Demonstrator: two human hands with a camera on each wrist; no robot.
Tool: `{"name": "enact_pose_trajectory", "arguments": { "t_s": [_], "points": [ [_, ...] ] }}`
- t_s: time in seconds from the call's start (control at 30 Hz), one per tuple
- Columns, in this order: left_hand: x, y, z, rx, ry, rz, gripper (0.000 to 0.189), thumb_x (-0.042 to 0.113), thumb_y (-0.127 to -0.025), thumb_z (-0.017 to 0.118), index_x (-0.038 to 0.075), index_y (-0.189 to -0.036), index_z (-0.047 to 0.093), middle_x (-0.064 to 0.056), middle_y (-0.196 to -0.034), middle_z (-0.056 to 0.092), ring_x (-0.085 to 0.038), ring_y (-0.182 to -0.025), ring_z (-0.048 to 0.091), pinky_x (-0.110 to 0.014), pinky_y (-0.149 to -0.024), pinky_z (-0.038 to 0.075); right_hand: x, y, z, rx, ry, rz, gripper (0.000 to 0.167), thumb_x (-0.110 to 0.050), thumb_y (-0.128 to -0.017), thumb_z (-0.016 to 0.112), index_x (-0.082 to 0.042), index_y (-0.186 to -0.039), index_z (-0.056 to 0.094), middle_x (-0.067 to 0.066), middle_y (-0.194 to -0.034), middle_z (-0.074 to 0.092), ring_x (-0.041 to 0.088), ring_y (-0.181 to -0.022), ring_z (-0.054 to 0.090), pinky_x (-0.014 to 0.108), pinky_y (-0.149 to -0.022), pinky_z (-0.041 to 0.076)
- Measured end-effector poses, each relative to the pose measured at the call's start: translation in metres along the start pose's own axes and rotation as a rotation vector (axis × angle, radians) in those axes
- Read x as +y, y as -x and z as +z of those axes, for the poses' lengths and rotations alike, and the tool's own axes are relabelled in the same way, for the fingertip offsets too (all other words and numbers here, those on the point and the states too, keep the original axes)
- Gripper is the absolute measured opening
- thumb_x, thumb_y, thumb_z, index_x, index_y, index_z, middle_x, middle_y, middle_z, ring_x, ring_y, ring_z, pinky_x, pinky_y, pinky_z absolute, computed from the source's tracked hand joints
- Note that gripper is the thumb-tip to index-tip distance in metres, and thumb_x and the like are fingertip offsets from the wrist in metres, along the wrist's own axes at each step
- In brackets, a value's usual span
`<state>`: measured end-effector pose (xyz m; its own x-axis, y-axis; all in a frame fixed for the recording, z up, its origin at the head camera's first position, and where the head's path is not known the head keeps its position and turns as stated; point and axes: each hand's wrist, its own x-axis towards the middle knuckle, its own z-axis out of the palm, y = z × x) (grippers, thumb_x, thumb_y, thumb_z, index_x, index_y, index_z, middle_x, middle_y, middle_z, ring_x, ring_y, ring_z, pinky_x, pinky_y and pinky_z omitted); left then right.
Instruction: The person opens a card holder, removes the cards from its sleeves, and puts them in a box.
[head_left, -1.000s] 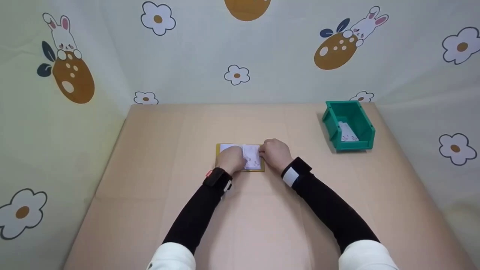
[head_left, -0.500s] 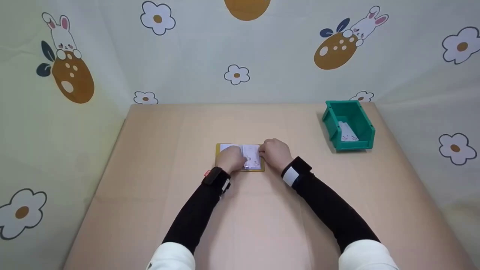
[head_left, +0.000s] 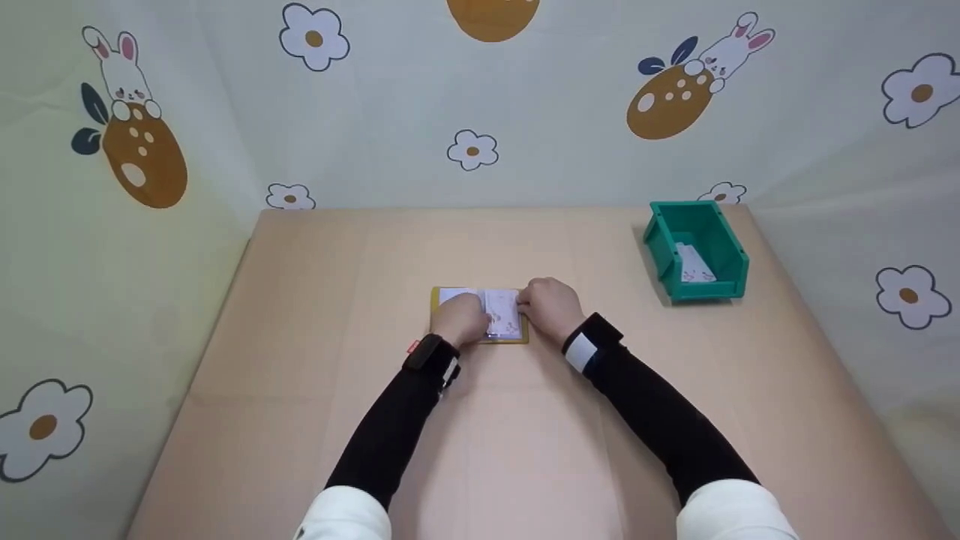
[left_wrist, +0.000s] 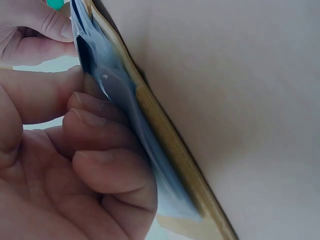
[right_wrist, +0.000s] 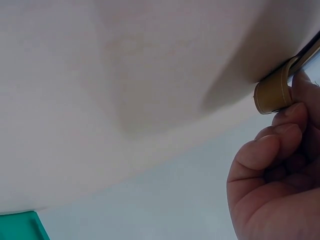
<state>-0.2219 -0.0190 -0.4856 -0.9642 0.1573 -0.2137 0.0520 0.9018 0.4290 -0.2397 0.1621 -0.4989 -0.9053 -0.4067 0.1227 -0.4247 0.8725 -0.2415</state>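
Note:
A mustard-yellow card holder (head_left: 435,299) lies spread flat on the table, with clear plastic sleeves (left_wrist: 172,185) inside. On its right side shows a white card (head_left: 504,309) with a small print. My left hand (head_left: 460,318) covers much of the left side; its fingers curl and pinch the sleeves near the middle. At the right edge, my right hand (head_left: 553,309) grips the holder between thumb and curled fingers. In the right wrist view a tan stitched strap (right_wrist: 272,95) loops out beside those fingers. The left hand hides part of the sleeves.
A green bin (head_left: 705,291) stands at the back right of the table, with white cards (head_left: 694,264) inside. The beige tabletop (head_left: 330,300) meets a patterned cloth backdrop (head_left: 390,112) behind and at both sides.
My left hand has shifted very slightly to the left over the sleeves. The right hand, card holder and bin look the same.

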Motion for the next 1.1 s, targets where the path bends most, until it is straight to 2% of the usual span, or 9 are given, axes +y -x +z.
{"name": "enact_pose_trajectory", "arguments": {
  "t_s": [0.2,0.37,0.5,0.73,0.97,1.1],
  "points": [
    [0.000,0.002,-0.001,-0.006,0.003,0.005,0.025,0.022,-0.094,0.059,0.009,-0.073,0.059,-0.008,-0.085,0.063,-0.024,-0.075,0.056,-0.041,-0.073,0.050,-0.001,0.000,0.000,0.009,0.000,-0.008,0.006,-0.014,-0.085,0.077,-0.012,-0.089,0.080,0.007,-0.082,0.068,0.025,-0.077,0.065,0.041,-0.069,0.052],
    [-0.002,0.002,-0.002,-0.012,0.016,0.000,0.022,0.021,-0.093,0.060,0.008,-0.076,0.061,-0.007,-0.086,0.063,-0.024,-0.076,0.057,-0.040,-0.069,0.049,-0.001,0.001,0.000,0.003,0.020,-0.008,0.005,-0.014,-0.086,0.076,-0.012,-0.088,0.080,0.006,-0.082,0.068,0.024,-0.078,0.065,0.040,-0.070,0.053],
    [-0.007,0.002,-0.004,-0.024,0.042,-0.014,0.020,0.021,-0.092,0.060,0.008,-0.076,0.062,-0.007,-0.085,0.063,-0.023,-0.074,0.056,-0.039,-0.067,0.049,-0.002,0.001,-0.001,-0.018,0.019,0.003,0.005,-0.014,-0.086,0.076,-0.012,-0.089,0.080,0.006,-0.084,0.068,0.023,-0.080,0.065,0.039,-0.071,0.053],
    [-0.018,0.005,-0.013,-0.052,0.088,-0.020,0.020,0.024,-0.092,0.062,0.006,-0.085,0.065,-0.009,-0.091,0.064,-0.023,-0.076,0.056,-0.038,-0.069,0.048,-0.002,0.002,-0.001,-0.009,0.029,-0.008,0.006,-0.014,-0.087,0.076,-0.012,-0.090,0.080,0.006,-0.082,0.067,0.025,-0.079,0.065,0.040,-0.070,0.052],
    [-0.030,0.006,-0.022,-0.059,0.158,0.018,0.022,0.022,-0.090,0.063,0.011,-0.072,0.056,-0.003,-0.076,0.056,-0.018,-0.065,0.050,-0.030,-0.059,0.038,-0.001,0.002,-0.002,0.008,0.032,-0.025,0.005,-0.014,-0.086,0.076,-0.013,-0.087,0.080,0.006,-0.079,0.065,0.025,-0.077,0.064,0.041,-0.068,0.052],
    [-0.035,0.007,-0.025,-0.055,0.222,0.024,0.021,0.021,-0.088,0.064,0.010,-0.072,0.057,-0.003,-0.077,0.057,-0.018,-0.066,0.049,-0.029,-0.060,0.039,-0.001,0.002,-0.001,0.009,0.028,-0.024,0.005,-0.014,-0.087,0.075,-0.013,-0.088,0.080,0.006,-0.079,0.066,0.025,-0.077,0.064,0.041,-0.068,0.052]
  ]
}}
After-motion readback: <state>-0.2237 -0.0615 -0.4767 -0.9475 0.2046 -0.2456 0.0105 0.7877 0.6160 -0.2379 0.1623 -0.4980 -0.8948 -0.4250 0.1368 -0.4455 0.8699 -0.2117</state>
